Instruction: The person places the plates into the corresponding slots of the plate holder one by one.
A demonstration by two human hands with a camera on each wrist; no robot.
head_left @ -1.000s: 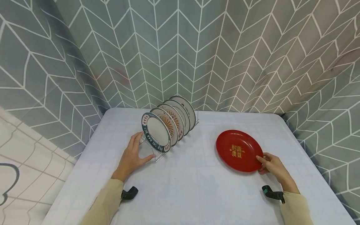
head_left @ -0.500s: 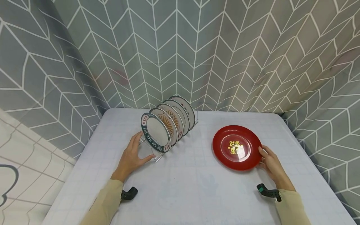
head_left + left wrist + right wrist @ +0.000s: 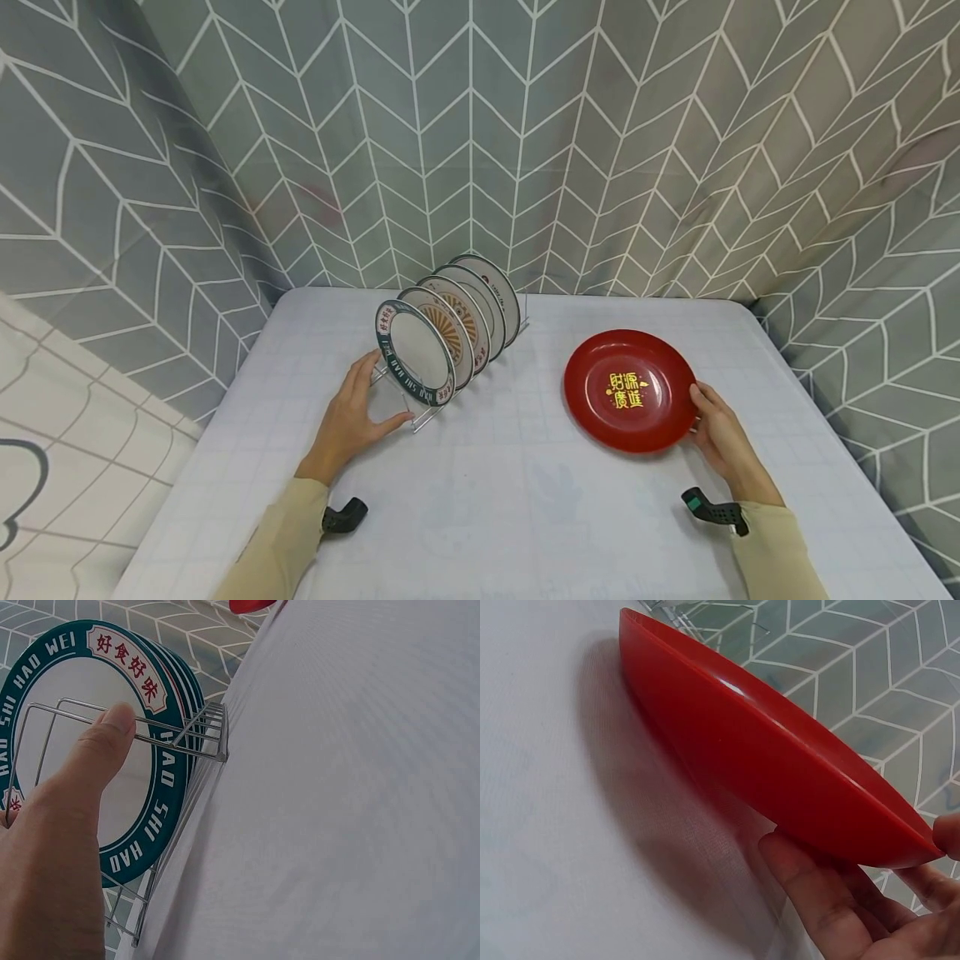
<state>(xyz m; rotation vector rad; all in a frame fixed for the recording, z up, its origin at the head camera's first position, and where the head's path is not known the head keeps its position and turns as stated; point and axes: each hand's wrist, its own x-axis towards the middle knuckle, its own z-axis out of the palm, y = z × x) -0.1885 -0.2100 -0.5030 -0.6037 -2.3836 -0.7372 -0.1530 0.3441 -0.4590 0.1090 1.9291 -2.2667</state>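
My left hand [image 3: 350, 419] holds the near end of a wire dish rack [image 3: 422, 421]. In the left wrist view its thumb [image 3: 105, 746] lies on the metal wire, in front of a white plate with a green lettered rim [image 3: 169, 780]. Several patterned plates [image 3: 483, 287] stand on edge in a row behind that one. On the right, my right hand [image 3: 726, 446] pinches the rim of a round red plate [image 3: 585, 400] with gold characters, thumb above and fingers underneath. The right wrist view shows the red plate's underside [image 3: 720, 750] raised over the cloth, casting a shadow.
A white cloth covers the table [image 3: 510, 517]. Grey curtains with white chevron lines [image 3: 480, 150] hang behind it and along the right side. Each wrist wears a black device, such as the right one [image 3: 712, 508].
The red plate has shifted slightly left and away from me in my right hand, and its tilt has changed. My left hand and the rack look unchanged.
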